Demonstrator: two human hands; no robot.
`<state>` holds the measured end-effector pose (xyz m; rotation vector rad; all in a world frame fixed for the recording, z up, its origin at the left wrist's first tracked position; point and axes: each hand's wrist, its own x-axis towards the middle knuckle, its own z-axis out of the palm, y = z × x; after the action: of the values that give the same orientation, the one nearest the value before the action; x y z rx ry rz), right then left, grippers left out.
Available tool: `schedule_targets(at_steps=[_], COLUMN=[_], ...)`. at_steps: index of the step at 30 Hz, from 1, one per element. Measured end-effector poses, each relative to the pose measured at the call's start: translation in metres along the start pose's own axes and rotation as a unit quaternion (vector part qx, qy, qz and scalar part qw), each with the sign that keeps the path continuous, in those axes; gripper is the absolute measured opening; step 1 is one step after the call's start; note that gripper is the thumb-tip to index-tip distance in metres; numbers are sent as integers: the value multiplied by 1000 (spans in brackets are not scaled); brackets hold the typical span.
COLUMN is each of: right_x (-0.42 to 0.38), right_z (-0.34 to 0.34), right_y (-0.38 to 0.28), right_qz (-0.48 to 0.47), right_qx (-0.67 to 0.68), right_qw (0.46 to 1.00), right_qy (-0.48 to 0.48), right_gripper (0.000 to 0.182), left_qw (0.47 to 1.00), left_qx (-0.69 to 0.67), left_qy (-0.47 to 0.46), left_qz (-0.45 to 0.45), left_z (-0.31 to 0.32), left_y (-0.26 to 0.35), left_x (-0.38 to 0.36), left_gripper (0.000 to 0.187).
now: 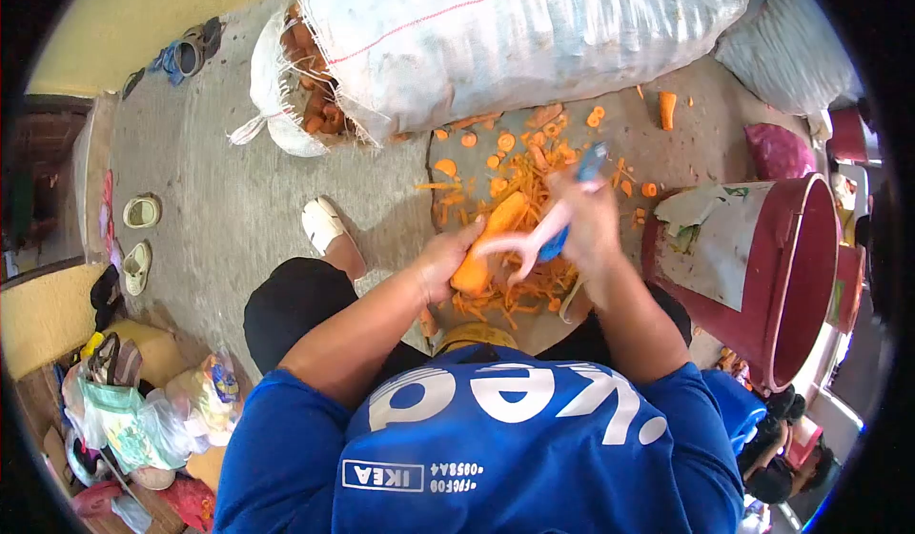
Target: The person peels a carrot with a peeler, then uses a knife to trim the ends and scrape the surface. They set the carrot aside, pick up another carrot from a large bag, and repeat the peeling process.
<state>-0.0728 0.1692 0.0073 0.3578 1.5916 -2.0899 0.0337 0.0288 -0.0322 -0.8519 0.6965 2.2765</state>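
My left hand point(444, 261) is closed around a large orange carrot point(488, 248), which slants up and to the right. My right hand point(589, 218), blurred by motion, grips a pale pink Y-shaped peeler point(522, 242) whose forked end lies over the carrot's right side. A blue-grey piece point(593, 161) shows beyond the right hand; whether it belongs to the peeler is unclear. Orange peelings point(505, 302) and round carrot slices point(506, 141) lie scattered on the floor around and beyond both hands.
A big white sack point(515, 39) lies ahead, its open end showing carrots point(319, 105). Another carrot point(667, 110) is at its right. A dark red bin point(658, 248) stands right, near a magenta sack point(780, 150). Plastic bags point(143, 420) lie lower left; green clogs point(141, 212) sit left.
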Motion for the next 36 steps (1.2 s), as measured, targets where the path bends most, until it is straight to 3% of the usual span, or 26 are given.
schedule_targets(at_steps=[3, 5, 8, 11, 12, 14, 15, 16, 17, 19, 21, 23, 26, 29, 31, 32, 34, 36], right_x=[-19, 3, 44, 54, 45, 15, -4, -17, -16, 6, 41, 70, 56, 12, -6, 1, 34, 55], right_z=[8, -2, -29, -44, -34, -10, 1, 12, 8, -4, -25, -56, -42, -8, 10, 4, -21, -40], right_y=[17, 13, 0, -12, -10, 2, 6, 14, 21, 25, 15, 6, -5, 6, 12, 12, 11, 3], right_qz=[-17, 6, -84, -123, -119, -14, 10, 5, -23, 14, -22, -125, -112, 13, -6, 0, 10, -49], right_qx=[-81, -98, -34, -15, -1, 1, -8, -43, -81, -53, -48, -46, 69, 25, -20, -7, 20, 50], right_qw=[994, 995, 985, 978, 982, 999, 999, 999, 994, 998, 992, 972, 980, 1000, 1000, 1000, 997, 984], right_qy=[-69, 2, 145, 166, 148, 51, -32, -22, -72, -28, 116, 194, 148, 8, 1, 27, 80, 162], right_gripper=[15, 15, 11, 11, 12, 16, 15, 16, 15, 14, 15, 15, 14, 16, 16, 16, 15, 14], left_qw=[1000, 999, 998, 999, 998, 998, 999, 999, 998, 997, 997, 996, 998, 998, 997, 995, 997, 996], left_qx=[-12, 28, 54, 33, 31, 12, -6, -23, -7, 27, 53, 78, 38, 35, 2, -14, 48, 85], left_qy=[-1, 26, 38, 41, 48, 51, 49, 48, 56, 72, 55, 38, 36, 40, 80, 99, 52, 18], left_qz=[1, 4, 20, 14, 15, 16, 15, 14, 19, 30, 26, 22, 18, 32, 15, 6, 5, 5], left_z=[-1, 2, -1, -4, -4, 1, 8, 11, 11, 10, 3, -4, -1, -2, 10, 15, 9, 5], left_y=[-5, -6, -3, -2, -4, -4, -3, -2, -4, -6, -6, -5, -3, -5, -2, -1, -2, 0], left_x=[4, 2, 3, 2, 3, 3, 1, -1, -1, 0, 0, -1, -2, 1, -1, -2, -4, -7], left_gripper=[40, 38, 38, 39, 39, 39, 39, 38, 38, 37, 38, 38, 37, 38, 37, 37, 39, 40])
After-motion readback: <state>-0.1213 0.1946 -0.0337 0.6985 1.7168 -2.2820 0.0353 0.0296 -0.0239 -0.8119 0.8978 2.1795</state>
